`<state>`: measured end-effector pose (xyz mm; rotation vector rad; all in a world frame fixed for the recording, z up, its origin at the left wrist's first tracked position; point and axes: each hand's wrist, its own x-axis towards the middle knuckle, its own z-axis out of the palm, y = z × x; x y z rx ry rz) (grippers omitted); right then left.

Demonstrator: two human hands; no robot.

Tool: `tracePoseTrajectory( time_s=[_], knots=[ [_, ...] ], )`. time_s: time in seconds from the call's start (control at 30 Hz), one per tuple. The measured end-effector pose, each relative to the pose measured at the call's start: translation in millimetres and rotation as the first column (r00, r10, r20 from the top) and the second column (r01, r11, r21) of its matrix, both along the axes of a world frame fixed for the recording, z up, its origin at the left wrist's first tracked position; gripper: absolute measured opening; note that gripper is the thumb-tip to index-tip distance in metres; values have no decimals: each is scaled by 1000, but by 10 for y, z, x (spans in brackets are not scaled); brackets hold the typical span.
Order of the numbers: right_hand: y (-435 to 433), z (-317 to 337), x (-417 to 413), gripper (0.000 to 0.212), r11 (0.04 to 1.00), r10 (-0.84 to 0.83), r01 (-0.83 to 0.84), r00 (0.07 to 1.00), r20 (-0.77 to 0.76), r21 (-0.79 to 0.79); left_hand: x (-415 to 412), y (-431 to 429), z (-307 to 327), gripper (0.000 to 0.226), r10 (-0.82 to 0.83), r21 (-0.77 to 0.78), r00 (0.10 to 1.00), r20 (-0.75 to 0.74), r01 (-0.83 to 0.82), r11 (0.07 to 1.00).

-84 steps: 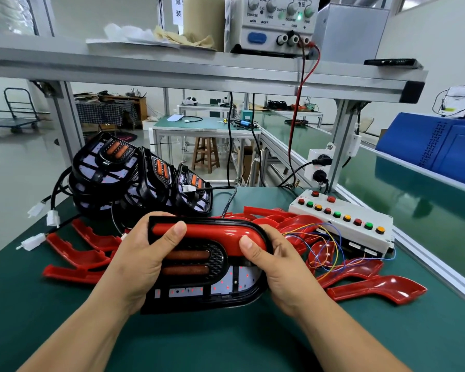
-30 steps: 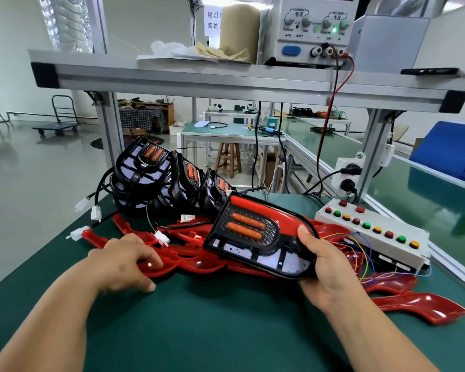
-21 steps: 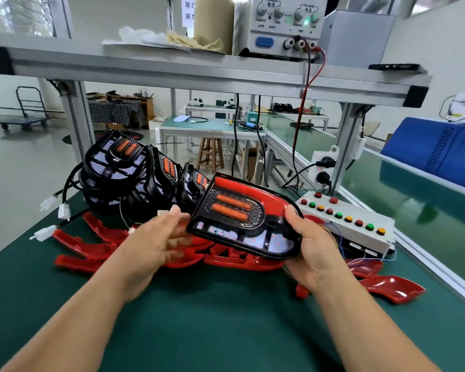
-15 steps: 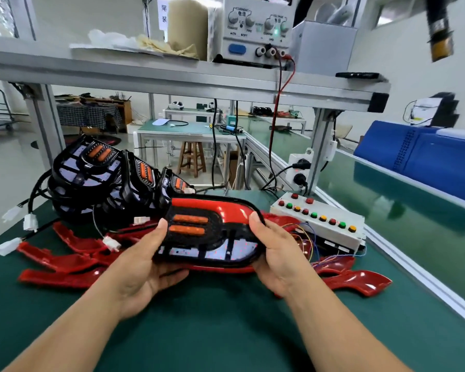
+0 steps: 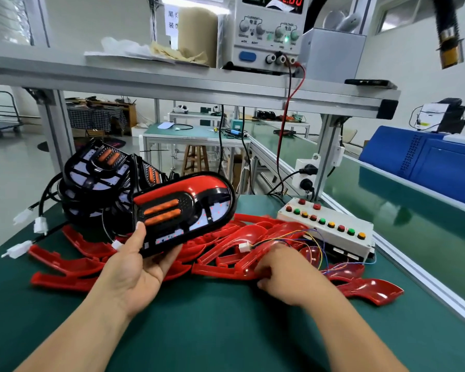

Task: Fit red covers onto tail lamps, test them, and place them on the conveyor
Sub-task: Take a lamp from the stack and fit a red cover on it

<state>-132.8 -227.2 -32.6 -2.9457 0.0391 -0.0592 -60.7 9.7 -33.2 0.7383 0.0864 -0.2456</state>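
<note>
The green desk [image 5: 226, 331] runs under both hands. A metal shelf [image 5: 172, 81] spans above and beyond them, carrying a power supply [image 5: 269, 30] whose red and black leads drop behind the work. The conveyor [image 5: 387, 200] lies well off to the right of the right hand, past the desk's rail.

Beyond the left hand, a stack of bare tail lamps [image 5: 97, 178] leans together, its cables and white plugs trailing out to the left. A heap of loose red covers [image 5: 255, 233] spreads across the desk between and beyond both hands, crowding the space under the raised lamp.

The left hand [image 5: 134, 267] is palm up, cradling one tail lamp [image 5: 188, 208] by its near end, thumb pressed on the face. The lamp is lifted off the desk and tilted, with a red cover along its upper edge.

Just beyond the right hand sits a button box [image 5: 333, 216], its coloured wires looping to a small white connector [image 5: 243, 247] just left of that hand.

The right hand [image 5: 282, 267] rests knuckles up on the covers, fingers curled under. Whether it grips anything cannot be told.
</note>
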Motion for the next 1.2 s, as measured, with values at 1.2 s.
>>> tracePoseTrajectory(
  time_s=[1.2],
  knots=[
    [-1168, 14, -755, 44, 712, -698, 701, 713, -62, 41, -167, -82, 9, 36, -61, -15, 998, -10, 61, 998]
  ],
)
